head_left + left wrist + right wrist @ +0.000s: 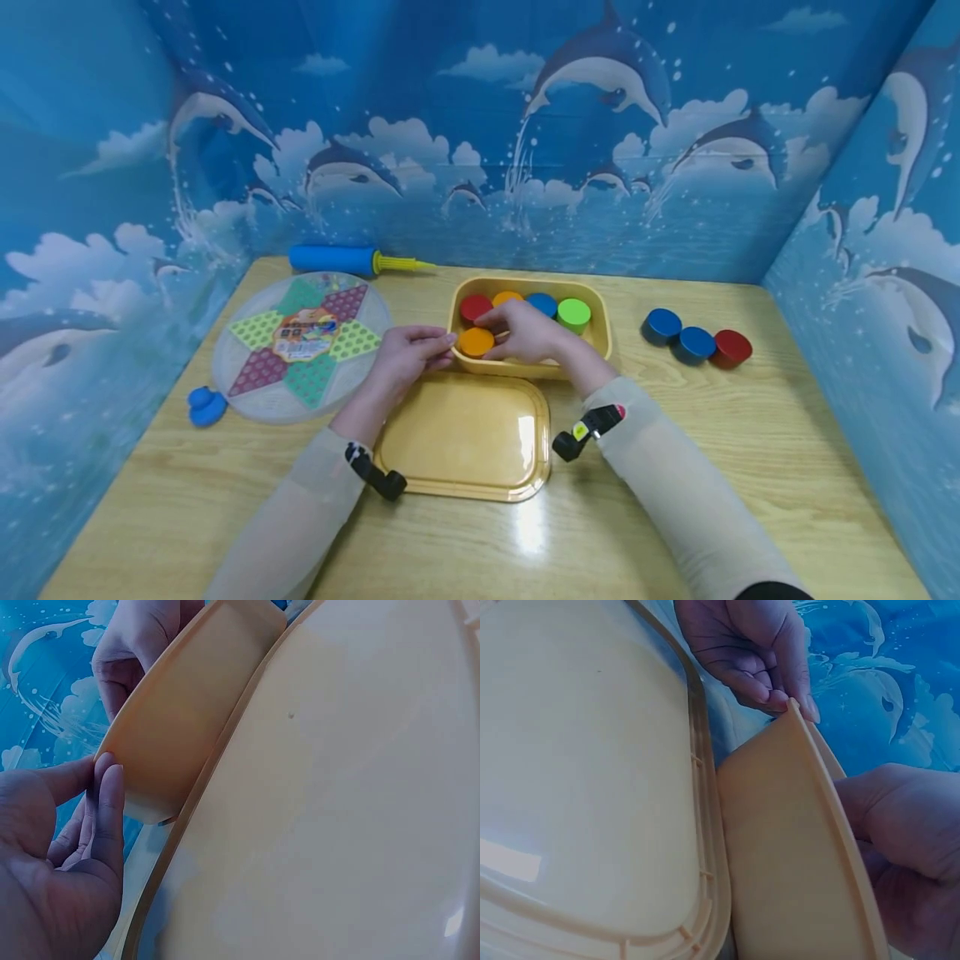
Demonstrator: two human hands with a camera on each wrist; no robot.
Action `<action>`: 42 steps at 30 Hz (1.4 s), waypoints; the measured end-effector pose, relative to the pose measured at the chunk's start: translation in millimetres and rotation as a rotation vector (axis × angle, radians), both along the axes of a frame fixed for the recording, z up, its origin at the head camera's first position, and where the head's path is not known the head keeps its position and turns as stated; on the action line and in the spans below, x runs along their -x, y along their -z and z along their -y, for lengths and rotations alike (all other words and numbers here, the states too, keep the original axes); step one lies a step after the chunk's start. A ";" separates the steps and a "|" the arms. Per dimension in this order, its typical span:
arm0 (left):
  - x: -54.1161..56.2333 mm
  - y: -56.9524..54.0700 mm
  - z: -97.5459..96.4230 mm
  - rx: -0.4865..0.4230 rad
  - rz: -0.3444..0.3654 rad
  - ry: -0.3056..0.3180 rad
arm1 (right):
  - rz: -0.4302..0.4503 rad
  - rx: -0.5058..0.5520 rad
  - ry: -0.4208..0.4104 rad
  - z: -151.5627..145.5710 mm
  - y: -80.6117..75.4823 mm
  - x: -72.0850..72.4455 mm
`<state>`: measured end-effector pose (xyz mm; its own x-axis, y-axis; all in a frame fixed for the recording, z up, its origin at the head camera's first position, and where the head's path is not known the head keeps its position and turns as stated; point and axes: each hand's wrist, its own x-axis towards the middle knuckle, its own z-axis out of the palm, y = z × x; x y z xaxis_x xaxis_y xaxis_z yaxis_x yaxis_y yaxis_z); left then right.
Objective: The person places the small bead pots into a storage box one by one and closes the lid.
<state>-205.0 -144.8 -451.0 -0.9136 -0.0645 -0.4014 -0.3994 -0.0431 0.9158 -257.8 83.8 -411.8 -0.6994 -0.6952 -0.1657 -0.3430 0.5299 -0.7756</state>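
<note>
Head view: left hand (414,352) is pinching the rim of the yellow tub (600,330) at its left near corner, thumb and fingertips gripping opposite sides of the wall; probably steadying it. Right hand (525,335) is reaching over the tub's near rim, thumb and fingers curling round the near orange disc (476,343), which is sitting in that same left near corner; grip firmness, cannot tell, since the tub wall is blocking the right wrist view. Red disc (476,307), far orange disc (507,297), blue disc (540,303) and green disc (574,316) are lining the tub's far side, apparently saving room. Tub is standing near the table's (780,467) far edge, seemingly for two-handed reach. Yellow lid (465,433) is lying just beside the tub's near side, probably for being handy. Loose blue discs (662,327) and loose red disc (732,348) are sitting together toward the right edge. Blue pump (333,259) is lying at the far left corner, star-patterned board (306,337) near the left edge; both likely keeping out of the hands' way.
</note>
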 end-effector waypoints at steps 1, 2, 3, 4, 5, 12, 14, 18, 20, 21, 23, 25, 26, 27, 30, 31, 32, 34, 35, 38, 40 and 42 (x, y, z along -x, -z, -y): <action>-0.1 -0.2 -0.2 0.002 0.002 0.001 | 0.003 -0.008 -0.004 -0.4 -1.0 0.5; -0.2 -0.3 -0.2 0.003 0.004 0.001 | 0.006 -0.015 -0.005 -0.5 -1.9 1.1; -0.4 -0.5 -0.2 0.002 0.003 0.001 | 0.005 -0.020 -0.006 -0.5 -2.9 1.5; -0.6 -0.6 -0.3 0.001 0.001 0.000 | 0.004 -0.025 -0.008 -0.4 -3.7 1.9; -0.9 -0.6 -0.3 -0.001 -0.003 0.001 | 0.003 -0.027 -0.011 -0.1 -4.6 2.2; -2.0 1.5 -0.5 -0.048 -0.046 -0.008 | -0.014 -0.005 -0.036 6.0 -6.9 2.6; -2.1 1.8 -1.0 -0.057 -0.055 -0.007 | -0.016 -0.003 -0.026 6.1 -6.7 1.7; -2.1 1.8 -1.4 -0.070 -0.061 -0.007 | -0.013 0.006 0.007 4.4 -6.0 -0.3; -2.0 1.5 -1.3 -0.064 -0.055 -0.008 | -0.007 0.014 0.030 1.9 -5.6 -1.3; -2.2 1.2 -1.3 -0.061 -0.052 -0.008 | -0.004 0.021 0.039 0.3 -5.5 -1.9; -2.2 0.5 -1.2 -0.046 -0.042 -0.008 | -0.003 0.034 0.056 -3.7 -6.3 -3.1; -2.3 -0.6 -1.2 -0.030 -0.035 -0.009 | -0.012 0.044 0.063 -8.4 -8.8 -5.1; -2.3 -1.1 -1.2 -0.025 -0.031 -0.011 | -0.025 0.047 0.063 -11.1 -10.7 -6.4; -2.4 -1.3 -1.2 -0.023 -0.029 -0.013 | -0.033 0.049 0.063 -13.9 -13.2 -7.8; -2.5 -1.8 -2.1 -0.024 -0.027 -0.019 | -0.055 0.058 0.076 -24.1 -22.7 -14.1; -2.5 -1.6 -2.2 -0.028 -0.028 -0.020 | -0.061 0.061 0.081 -27.8 -26.1 -16.3; -2.5 -1.3 -2.2 -0.030 -0.027 -0.022 | -0.062 0.066 0.088 -31.7 -30.1 -19.2; -2.6 -1.1 -2.4 -0.030 -0.029 -0.022 | -0.064 0.078 0.105 -40.0 -37.1 -24.7; -2.6 -0.9 -2.5 -0.032 -0.031 -0.021 | -0.062 0.084 0.113 -44.8 -40.1 -27.1; -2.5 -0.9 -2.7 -0.030 -0.034 -0.020 | -0.071 0.094 0.144 -60.1 -48.6 -34.9; -2.7 -0.9 -2.8 -0.028 -0.036 -0.017 | -0.087 0.099 0.161 -72.2 -52.4 -39.5; -3.1 -1.4 -2.9 -0.026 -0.038 -0.015 | -0.105 0.104 0.181 -85.2 -56.4 -44.3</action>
<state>-201.9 -141.9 -449.6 -0.9273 -0.0683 -0.3680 -0.3633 -0.0723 0.9289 -213.5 169.0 -355.4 -0.8242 -0.5660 -0.0196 -0.3309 0.5093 -0.7944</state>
